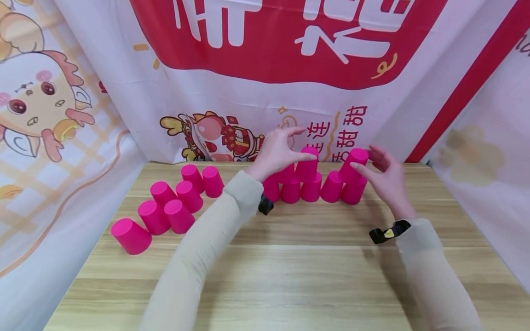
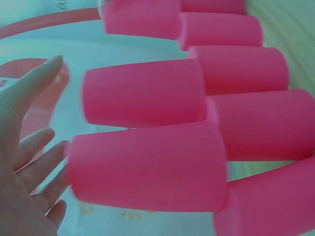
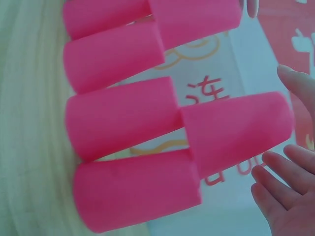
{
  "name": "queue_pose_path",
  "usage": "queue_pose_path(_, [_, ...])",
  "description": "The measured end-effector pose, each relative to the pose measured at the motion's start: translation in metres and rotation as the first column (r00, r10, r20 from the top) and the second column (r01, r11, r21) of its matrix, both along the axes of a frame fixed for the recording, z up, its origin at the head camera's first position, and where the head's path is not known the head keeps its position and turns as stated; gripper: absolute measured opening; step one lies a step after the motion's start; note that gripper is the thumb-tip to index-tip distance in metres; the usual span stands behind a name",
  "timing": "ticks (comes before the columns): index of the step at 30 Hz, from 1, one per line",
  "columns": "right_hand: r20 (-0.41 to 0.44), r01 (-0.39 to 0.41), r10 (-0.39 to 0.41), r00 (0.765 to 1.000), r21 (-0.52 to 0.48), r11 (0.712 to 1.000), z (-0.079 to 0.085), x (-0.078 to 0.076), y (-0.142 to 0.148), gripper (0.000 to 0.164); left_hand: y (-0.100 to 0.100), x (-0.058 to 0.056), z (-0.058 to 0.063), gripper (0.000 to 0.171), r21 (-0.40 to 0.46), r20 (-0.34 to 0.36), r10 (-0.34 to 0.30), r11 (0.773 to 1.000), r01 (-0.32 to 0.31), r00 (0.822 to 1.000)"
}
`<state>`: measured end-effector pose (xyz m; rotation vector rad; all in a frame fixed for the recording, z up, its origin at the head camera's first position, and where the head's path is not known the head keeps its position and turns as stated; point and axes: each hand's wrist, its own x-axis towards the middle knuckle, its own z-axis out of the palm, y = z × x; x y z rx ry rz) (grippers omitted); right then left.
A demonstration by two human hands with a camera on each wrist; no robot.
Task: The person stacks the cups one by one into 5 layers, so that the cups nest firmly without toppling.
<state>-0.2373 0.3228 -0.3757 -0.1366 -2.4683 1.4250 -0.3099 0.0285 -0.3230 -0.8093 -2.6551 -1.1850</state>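
Bright pink cups stand upside down in a two-level row at the back of the wooden table. My left hand [image 1: 276, 154] is spread beside the top of an upper cup [image 1: 307, 166], its thumb overlapping that cup in the head view. In the left wrist view the fingers [image 2: 42, 169] lie right at the narrow end of an upper cup [image 2: 147, 169]. Around the top of the rightmost upper cup [image 1: 354, 164], my right hand [image 1: 388, 179] is spread loosely. The right wrist view shows that cup [image 3: 238, 132] bridging two lower cups, with thumb and fingers [image 3: 278, 184] apart.
On the table's left side stands another group of upside-down pink cups [image 1: 155, 218], with a lone cup [image 1: 131, 236] at its front. A printed cloth [image 1: 232, 87] hangs behind the table [image 1: 290, 276]. More printed cloth [image 1: 37, 138] closes off the left side.
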Motion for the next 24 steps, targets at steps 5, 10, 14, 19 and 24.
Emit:
queue_pose_path(5, [-0.103, 0.0, -0.001, 0.995, -0.01, 1.0, 0.014, 0.009, -0.005, 0.076, -0.017, 0.012, 0.01, 0.082, 0.098, -0.011, 0.012, 0.995, -0.011, 1.0])
queue_pose_path(10, [-0.181, 0.011, -0.014, 0.983, -0.015, 1.0, 0.03, 0.02, -0.016, 0.072, -0.037, 0.025, 0.007, 0.077, 0.188, -0.026, 0.03, 0.982, -0.025, 0.999])
queue_pose_path(14, [-0.196, 0.003, -0.004, 0.981, -0.007, 1.0, 0.039, 0.029, -0.027, 0.073, -0.052, 0.035, -0.003, 0.072, 0.242, -0.03, 0.021, 0.97, -0.013, 0.999])
queue_pose_path(19, [-0.243, -0.07, 0.072, 0.967, 0.014, 0.997, 0.045, 0.041, -0.045, 0.073, -0.071, 0.046, -0.017, 0.073, 0.23, -0.051, 0.025, 0.973, -0.013, 0.998])
queue_pose_path(24, [-0.238, -0.152, 0.154, 0.959, 0.027, 0.988, 0.042, 0.051, -0.064, 0.076, -0.091, 0.054, -0.032, 0.073, 0.212, -0.047, 0.069, 0.976, -0.057, 0.997])
